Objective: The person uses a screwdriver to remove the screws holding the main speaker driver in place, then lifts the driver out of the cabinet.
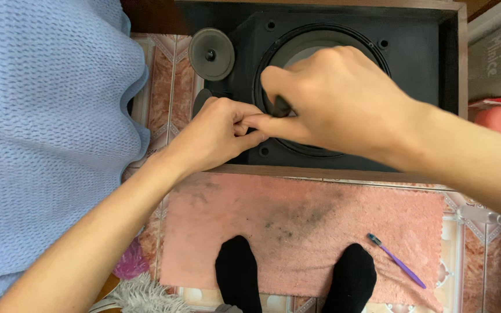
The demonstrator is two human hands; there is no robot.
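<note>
My right hand (337, 101) is over the large round opening of the black speaker cabinet (413, 52), fingers curled closed around a small dark handle-like object (281, 106) whose tip shows just below my knuckles; what the object is I cannot tell. My left hand (218, 136) rests against the cabinet's front panel at the left rim of that opening, fingers pinched narrow, its fingertips touching the right hand's forefinger beside the dark object; whether it grips anything of its own is hidden. The cabinet lies on its back on the tiled floor (160, 81), wooden frame around a black face, with small screw holes showing near the opening. A small round speaker cone (211, 54) sits at the cabinet's upper left corner, apart from both hands. Just below the cabinet lies a pink towel (320, 232), soiled with dark smudges near its middle. My two feet in black socks (239, 272) stand on the towel's near edge. A purple toothbrush (397, 261) lies on the towel's right part, well apart from the hands. A light blue knitted cloth (42, 127) covers the left side of the view.
</note>
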